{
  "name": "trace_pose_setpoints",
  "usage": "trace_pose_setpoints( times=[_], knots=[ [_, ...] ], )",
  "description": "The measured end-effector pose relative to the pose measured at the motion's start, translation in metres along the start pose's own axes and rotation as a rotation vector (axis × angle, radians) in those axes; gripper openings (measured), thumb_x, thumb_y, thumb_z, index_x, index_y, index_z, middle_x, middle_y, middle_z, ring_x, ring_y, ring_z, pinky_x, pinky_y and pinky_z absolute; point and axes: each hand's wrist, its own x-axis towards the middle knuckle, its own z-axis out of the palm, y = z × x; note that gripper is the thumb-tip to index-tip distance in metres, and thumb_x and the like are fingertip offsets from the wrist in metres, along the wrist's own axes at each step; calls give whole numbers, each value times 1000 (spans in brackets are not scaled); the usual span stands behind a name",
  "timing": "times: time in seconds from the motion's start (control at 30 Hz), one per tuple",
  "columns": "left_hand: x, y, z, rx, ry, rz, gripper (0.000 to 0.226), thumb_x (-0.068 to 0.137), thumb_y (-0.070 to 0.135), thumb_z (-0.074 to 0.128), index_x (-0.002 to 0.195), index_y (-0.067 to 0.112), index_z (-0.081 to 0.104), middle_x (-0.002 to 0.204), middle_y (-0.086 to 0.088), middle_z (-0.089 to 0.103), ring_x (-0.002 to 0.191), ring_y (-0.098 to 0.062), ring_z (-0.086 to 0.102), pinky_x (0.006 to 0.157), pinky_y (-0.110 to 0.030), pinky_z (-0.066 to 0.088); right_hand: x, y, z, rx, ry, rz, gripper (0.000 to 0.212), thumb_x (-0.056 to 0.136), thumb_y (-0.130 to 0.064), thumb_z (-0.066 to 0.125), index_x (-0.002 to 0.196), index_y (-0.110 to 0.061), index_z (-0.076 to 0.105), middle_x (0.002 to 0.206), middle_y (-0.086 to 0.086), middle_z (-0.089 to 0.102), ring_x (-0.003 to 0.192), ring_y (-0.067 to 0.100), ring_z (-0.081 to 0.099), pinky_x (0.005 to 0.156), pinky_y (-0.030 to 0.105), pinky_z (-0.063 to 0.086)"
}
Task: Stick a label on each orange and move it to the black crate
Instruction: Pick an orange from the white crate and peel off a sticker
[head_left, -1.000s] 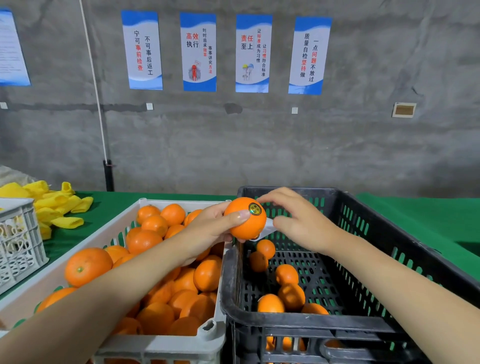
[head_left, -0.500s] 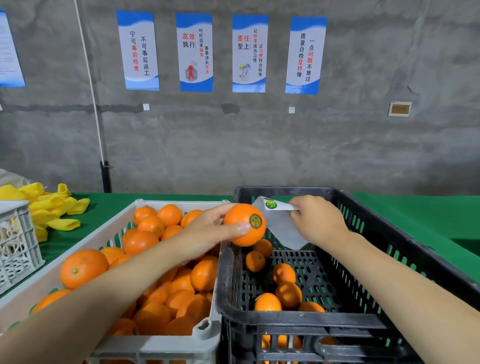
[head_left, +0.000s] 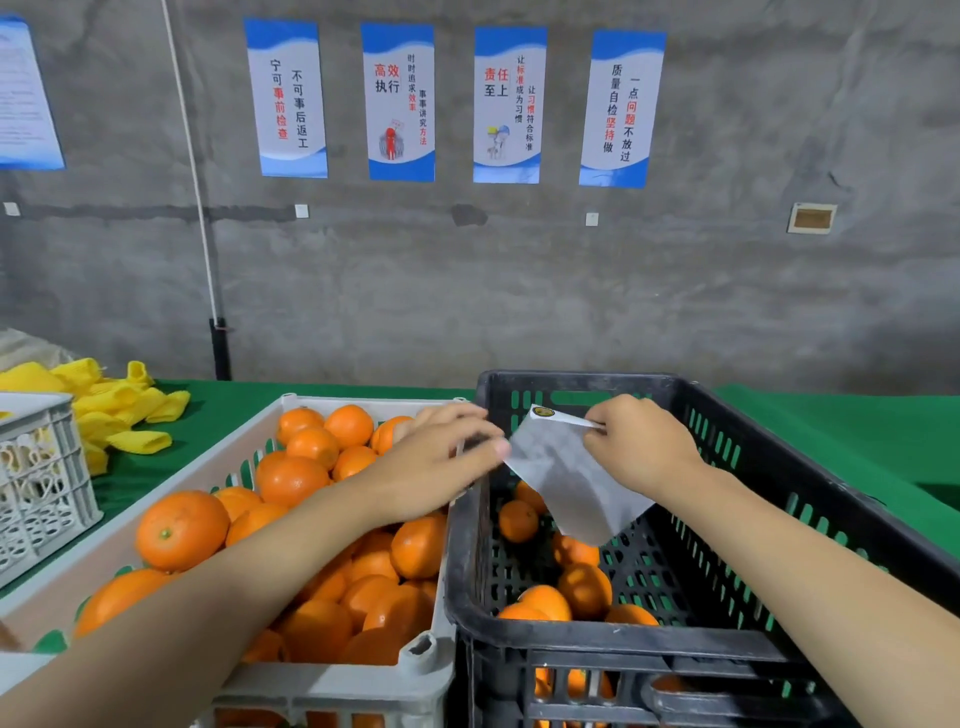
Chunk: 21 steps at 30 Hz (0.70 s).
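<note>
Released by the slack, empty fingers (head_left: 483, 448) of the left hand (head_left: 431, 462), the labelled orange is judged inside the black plastic crate (head_left: 571, 382). A grey label sheet (head_left: 566, 483) is pinched by the right hand (head_left: 641, 447); another orange (head_left: 182, 530), at 9 o'clock, is needed.

Surfaces: black slotted plastic crate (head_left: 571, 382) matt; pale grey plastic crate (head_left: 332, 691) matt; round oranges (head_left: 182, 530) glossy, finely dimpled peel; grey paper label sheet (head_left: 566, 483) matt; green cloth table (head_left: 857, 441) matt; concrete wall (head_left: 467, 291) rough.
</note>
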Motion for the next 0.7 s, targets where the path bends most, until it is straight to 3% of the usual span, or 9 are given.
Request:
trace_pose_setpoints(
  times=[0.1,0.2,0.27,0.47,0.57,0.7],
  knots=[
    [7,-23,-10,255,168,-186,33,91,45,44,118,37,59,131,4,53,129,-22,41,109,-39,30,1,1,-1,25,20,0,35,88,-11,55,58,-22,41,51,-1,37,48,19,29,49,29,20],
    [1,-47,-14,447,-68,-331,31,89,31,54,120,32,58,120,3,59,122,-25,47,93,-37,36,1,0,-1,24,32,-17,13,95,-21,54,84,-27,58,64,-3,58,52,15,45,49,29,29],
    [-3,-49,-9,458,-250,-329,35,90,34,57,126,33,55,119,8,58,121,-23,46,88,-35,33,2,-1,0,21,25,-30,12,97,-24,51,90,-27,61,63,-3,59,52,14,47,48,28,29],
    [-8,-39,10,543,-698,-339,76,85,55,66,149,31,31,144,0,49,133,-32,43,110,-49,34,-1,-3,0,48,-45,-27,25,94,-22,52,71,-24,58,57,-4,53,52,16,45,48,28,29],
    [-11,-38,18,606,-731,-314,85,87,51,68,153,27,21,146,-5,50,126,-34,51,107,-50,40,-1,-4,0,56,-65,-24,22,93,-22,52,75,-18,64,62,1,58,54,18,47,49,28,32],
    [-12,-38,13,560,-660,-271,76,89,45,69,150,22,31,143,-7,52,124,-31,53,103,-45,45,-1,-5,0,85,-50,-12,21,89,-20,55,73,-13,65,68,10,63,54,19,43,52,29,33]
  ],
)
